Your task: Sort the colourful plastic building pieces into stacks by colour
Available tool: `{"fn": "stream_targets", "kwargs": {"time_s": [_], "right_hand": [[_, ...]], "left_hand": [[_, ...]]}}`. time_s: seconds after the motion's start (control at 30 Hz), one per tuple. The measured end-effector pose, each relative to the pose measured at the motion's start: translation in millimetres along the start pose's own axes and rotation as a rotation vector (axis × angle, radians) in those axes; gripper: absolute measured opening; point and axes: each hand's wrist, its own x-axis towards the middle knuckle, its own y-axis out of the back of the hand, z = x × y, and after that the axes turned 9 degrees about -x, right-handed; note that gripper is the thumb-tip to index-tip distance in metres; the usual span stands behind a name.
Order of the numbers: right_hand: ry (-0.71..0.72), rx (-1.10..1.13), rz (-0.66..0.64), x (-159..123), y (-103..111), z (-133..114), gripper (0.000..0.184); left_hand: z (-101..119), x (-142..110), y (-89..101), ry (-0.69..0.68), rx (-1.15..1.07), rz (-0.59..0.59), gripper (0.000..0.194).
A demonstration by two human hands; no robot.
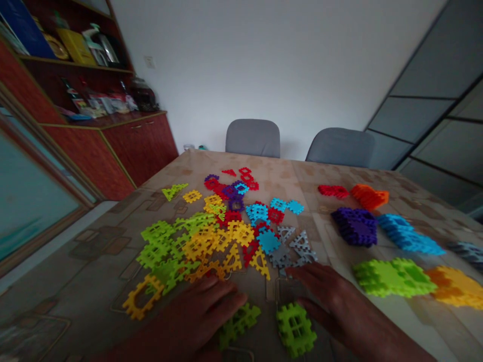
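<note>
Resting open, empty, left hand by green plastic tile, right hand by lime plastic tile

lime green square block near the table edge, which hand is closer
Right. The right hand lies just beyond the lime green square block and to its right, almost at it. The left hand is farther off to the left, with another green piece between it and the block.
</note>
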Motion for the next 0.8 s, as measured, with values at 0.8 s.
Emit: {"fn": "stream_targets", "kwargs": {"time_s": [0.8], "right_hand": [[-0.004,0.106,-0.232,-6,23,-15,0.078]], "left_hand": [[14,28,-10.8,0.113,0.013,-0.111,0.084]]}}
